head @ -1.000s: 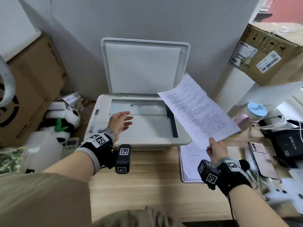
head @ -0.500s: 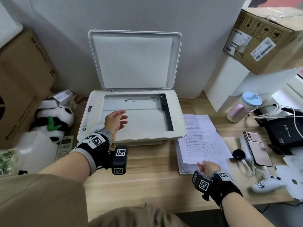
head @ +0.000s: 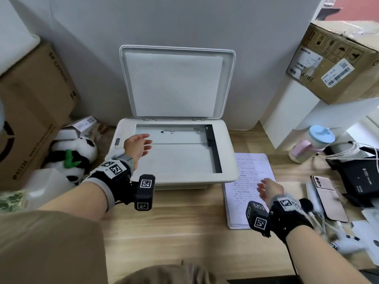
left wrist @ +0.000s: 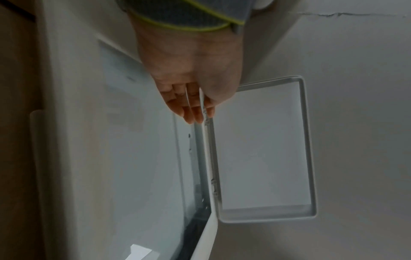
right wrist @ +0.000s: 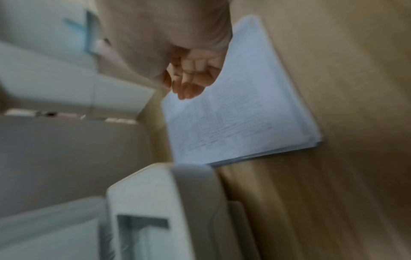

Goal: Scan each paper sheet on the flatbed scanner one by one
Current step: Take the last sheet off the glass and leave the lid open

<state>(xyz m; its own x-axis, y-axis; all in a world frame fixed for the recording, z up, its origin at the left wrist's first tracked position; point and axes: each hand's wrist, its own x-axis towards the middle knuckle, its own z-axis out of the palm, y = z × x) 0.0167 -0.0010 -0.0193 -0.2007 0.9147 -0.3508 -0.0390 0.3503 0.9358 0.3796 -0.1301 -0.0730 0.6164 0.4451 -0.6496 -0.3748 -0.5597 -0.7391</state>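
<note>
step: take the next sheet, judged | how: slide only the top sheet off the stack with fingertips, lay it square on the glass | right hand: grip relaxed, holds nothing, over stack | left hand: grip relaxed, holds nothing, over glass | stack: white printed sheets, on counter just right of scanner, lid up

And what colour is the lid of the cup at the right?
Light blue lid, best seen in the head view.

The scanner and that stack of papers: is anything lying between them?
Nothing: in the head view the paper stack lies right beside the scanner, with no gap visible.
</note>
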